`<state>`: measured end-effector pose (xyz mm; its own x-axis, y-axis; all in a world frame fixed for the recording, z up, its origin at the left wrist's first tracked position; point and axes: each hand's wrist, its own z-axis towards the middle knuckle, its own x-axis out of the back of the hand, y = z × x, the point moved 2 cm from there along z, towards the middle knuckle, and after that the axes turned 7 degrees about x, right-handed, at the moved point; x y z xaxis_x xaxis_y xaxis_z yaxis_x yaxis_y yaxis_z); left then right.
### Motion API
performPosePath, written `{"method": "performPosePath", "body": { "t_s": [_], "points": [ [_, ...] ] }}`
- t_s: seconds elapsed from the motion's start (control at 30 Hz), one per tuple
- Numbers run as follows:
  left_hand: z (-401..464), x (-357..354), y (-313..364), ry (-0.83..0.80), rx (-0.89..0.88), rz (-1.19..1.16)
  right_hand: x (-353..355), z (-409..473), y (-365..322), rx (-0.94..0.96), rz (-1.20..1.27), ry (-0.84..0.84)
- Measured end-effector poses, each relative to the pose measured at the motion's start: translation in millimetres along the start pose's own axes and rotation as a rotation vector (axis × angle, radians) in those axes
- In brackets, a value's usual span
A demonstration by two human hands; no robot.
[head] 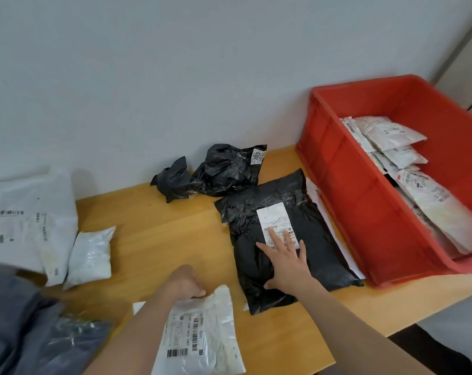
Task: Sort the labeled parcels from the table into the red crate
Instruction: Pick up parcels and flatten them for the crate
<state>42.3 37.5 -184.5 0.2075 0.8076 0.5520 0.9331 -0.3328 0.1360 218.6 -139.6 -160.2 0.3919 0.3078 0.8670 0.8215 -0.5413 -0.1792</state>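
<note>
At the far left of the wooden tabletop [153,239] lay a large white parcel [21,223] with a barcode label, and just beside it, overlapping its right edge, a small white parcel [90,257]. A blue-grey bag [26,328] filled the lower left corner.

The left hand [186,281] came in from below with the forearm angled up and to the right. Its fingers were curled into a fist, pinching the top edge of a white labeled parcel [202,334] that rested near the front edge of the tabletop.

Against the wall sat two crumpled black bags: a small black bag [174,180] and, touching it on the right, a bigger black bag [226,169] bearing a sticker reading 2023.

The right arm stretched forward and left across the tabletop. The right hand [286,262] lay flat, fingers straight and spread, pressing down on a large black parcel [281,239], with the fingertips [271,235] on its white shipping label [278,224].

Just beside the black parcel, to the right, stood the red crate [364,207], holding several white labeled parcels [418,185] stacked along its length.
</note>
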Motion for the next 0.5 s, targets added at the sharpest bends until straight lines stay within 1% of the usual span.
{"method": "performPosePath", "body": {
  "t_s": [0.07, 0.23, 0.43, 0.5],
  "points": [
    [-5, 4, 0, -0.034, -0.023, 0.017, 5, -1, 0, 0.007, 0.031, 0.004],
    [-10, -8, -2, -0.012, -0.082, -0.005, 15, 0, -5, 0.04, 0.085, 0.1],
    [-7, -31, 3, 0.016, -0.067, 0.054, 20, -1, -3, 0.05, 0.131, 0.187],
    [-7, -30, 3, 0.023, -0.067, -0.016, 19, -2, 0, 0.047, 0.148, 0.207]
  ]
}}
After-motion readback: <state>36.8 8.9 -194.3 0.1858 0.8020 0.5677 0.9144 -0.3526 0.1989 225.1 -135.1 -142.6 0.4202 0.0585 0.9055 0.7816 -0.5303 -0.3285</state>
